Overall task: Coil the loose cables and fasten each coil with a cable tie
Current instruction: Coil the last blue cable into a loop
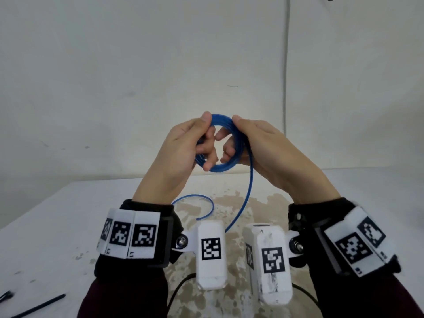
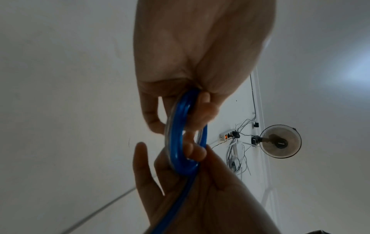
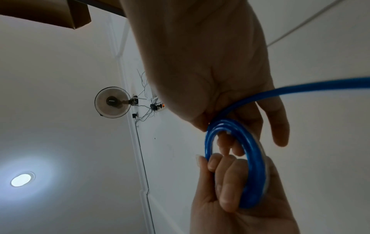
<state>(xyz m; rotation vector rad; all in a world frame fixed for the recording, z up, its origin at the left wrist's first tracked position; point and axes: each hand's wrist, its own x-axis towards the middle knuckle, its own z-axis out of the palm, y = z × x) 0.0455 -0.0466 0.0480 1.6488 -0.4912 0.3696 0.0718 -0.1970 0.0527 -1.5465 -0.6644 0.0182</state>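
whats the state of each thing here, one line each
blue cable: partly coiled, coil held in the air, loose tail hanging to the table
left hand: grips the coil
right hand: grips the coil
black cable tie: lying on the table, unused

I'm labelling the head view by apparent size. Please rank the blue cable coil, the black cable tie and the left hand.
1. left hand
2. blue cable coil
3. black cable tie, thin and partly cut off by the frame edge, though its visible length rivals the coil's width

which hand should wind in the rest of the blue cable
Probably the right hand: the loose tail leaves the coil on its side and hangs to the table. The left hand has fingers curled through the coil, so it can keep holding.
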